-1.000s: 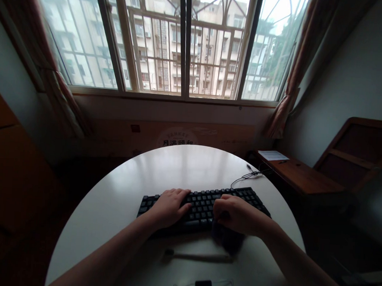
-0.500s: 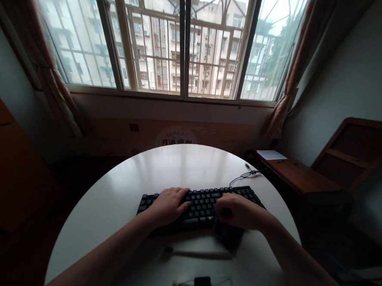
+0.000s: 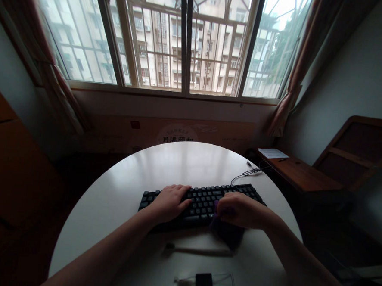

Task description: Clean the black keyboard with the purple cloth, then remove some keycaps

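A black keyboard (image 3: 203, 204) lies across the white round table (image 3: 124, 169). My left hand (image 3: 172, 202) rests on the keyboard's left part, fingers stretched out and thumb apart. Over the right part of the keys, my right hand (image 3: 238, 208) is closed on a dark purple cloth (image 3: 227, 233), which hangs down past the keyboard's front edge. In front of the keyboard lies a thin brush (image 3: 200, 250), its dark head to the left. Nearer to me is a wire tool with a black block (image 3: 203, 282) in its middle; its kind is unclear.
The keyboard's cable (image 3: 249, 172) lies loosely coiled at the table's back right. Beyond it stands a low brown wooden table (image 3: 308, 176) with a sheet of paper (image 3: 272, 153) on it. A barred window (image 3: 184, 47) with curtains fills the wall ahead.
My right hand has shifted slightly to the right with the cloth, and a bit more purple shows by its fingers. My left hand keeps its place on the keyboard. The view has moved slightly.
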Available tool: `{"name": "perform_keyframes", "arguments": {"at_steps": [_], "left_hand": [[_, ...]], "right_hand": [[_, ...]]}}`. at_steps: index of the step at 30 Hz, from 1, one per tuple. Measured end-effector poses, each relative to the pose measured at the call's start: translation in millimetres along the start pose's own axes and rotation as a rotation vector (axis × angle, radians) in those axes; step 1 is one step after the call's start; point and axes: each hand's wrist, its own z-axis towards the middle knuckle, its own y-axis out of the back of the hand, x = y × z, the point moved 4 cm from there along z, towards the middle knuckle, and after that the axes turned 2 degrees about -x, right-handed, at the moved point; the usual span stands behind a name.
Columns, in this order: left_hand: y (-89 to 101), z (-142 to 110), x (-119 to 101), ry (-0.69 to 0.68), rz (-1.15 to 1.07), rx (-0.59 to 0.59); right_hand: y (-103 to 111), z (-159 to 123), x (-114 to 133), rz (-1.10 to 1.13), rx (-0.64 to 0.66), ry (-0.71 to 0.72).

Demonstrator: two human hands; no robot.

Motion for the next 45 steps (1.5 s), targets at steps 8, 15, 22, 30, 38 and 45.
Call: {"name": "perform_keyframes", "arguments": {"at_steps": [8,15,22,30,38,45], "left_hand": [[-1.4,0,1,-0.009,-0.01,-0.017],[-2.4,0,2,-0.012,-0.013,-0.025],[-2.5,1,2,-0.018,-0.005,-0.03],[-1.7,1,2,-0.009,-0.007,-0.023],[-2.3,1,3,-0.012,-0.011,-0.039],[-2.1,0,4,-0.008,-0.019,-0.033]], "right_hand": [[4,-2,-5,-0.097,-0.012,-0.097],[-4,2,-2,-0.108,-0.012,-0.088],[-14,6,5,-0.133,-0.017,-0.048],[-7,2,5,-0.233,0.002,-0.108],[-15,8,8,-0.139,-0.018,-0.088],[-4,3,0,-0.116,0.0,-0.165]]}}
